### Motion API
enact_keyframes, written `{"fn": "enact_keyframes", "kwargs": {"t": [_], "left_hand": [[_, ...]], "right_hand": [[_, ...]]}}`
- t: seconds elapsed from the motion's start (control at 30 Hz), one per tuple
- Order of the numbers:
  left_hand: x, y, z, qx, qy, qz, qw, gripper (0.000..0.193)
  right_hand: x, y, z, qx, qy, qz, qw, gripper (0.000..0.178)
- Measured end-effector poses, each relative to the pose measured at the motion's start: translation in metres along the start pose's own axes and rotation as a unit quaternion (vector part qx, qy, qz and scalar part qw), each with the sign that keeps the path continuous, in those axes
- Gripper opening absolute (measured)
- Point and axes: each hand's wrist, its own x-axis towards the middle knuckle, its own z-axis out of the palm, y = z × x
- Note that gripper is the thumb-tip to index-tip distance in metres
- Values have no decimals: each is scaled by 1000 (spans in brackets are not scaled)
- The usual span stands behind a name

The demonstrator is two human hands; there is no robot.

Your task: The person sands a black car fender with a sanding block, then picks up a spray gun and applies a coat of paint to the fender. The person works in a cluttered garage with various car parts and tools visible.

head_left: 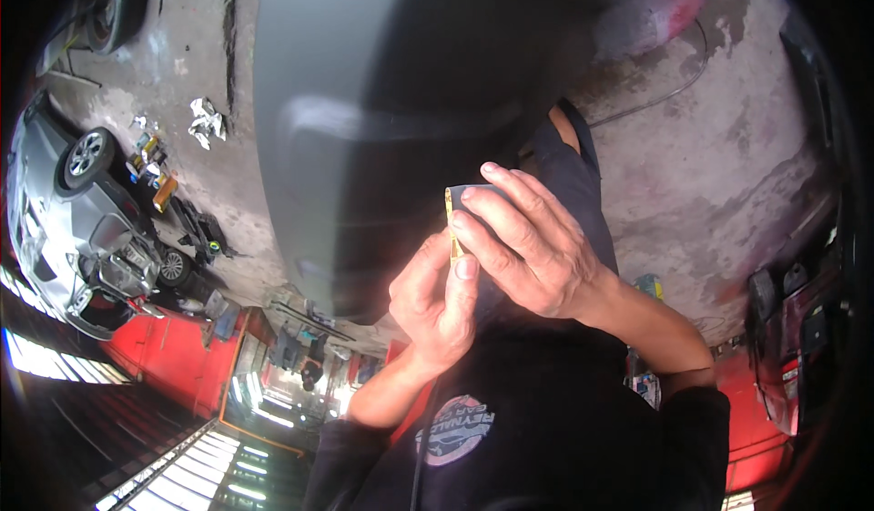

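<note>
Both hands meet in front of my dark shirt around a small folded piece of sandpaper (471,189), dark grey on one face and yellow with print on the back. My left hand (430,303) pinches its lower end between thumb and fingers. Over the grey face and along the upper edge lie the fingers of my right hand (530,245), with the thumb side hidden. Just beyond the hands is a large smooth dark grey car body panel (305,197), which neither hand visibly touches.
A silver car (86,224) with its front end taken apart stands on the left. Crumpled paper (207,121) and loose bottles (148,154) lie on the concrete floor (205,42). A thin hose (660,101) curves across the floor at right, and dark red car parts (774,356) stand farther right.
</note>
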Motion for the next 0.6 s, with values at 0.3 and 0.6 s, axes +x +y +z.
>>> {"fn": "enact_keyframes", "kwargs": {"t": [0.3,0.6], "left_hand": [[-14,-20,4,-53,-87,2,995,24],[-34,-47,12,-15,-201,-126,971,21]], "right_hand": [[42,42,18,-102,87,-32,990,45],[64,42,44,-156,84,-77,981,42]]}}
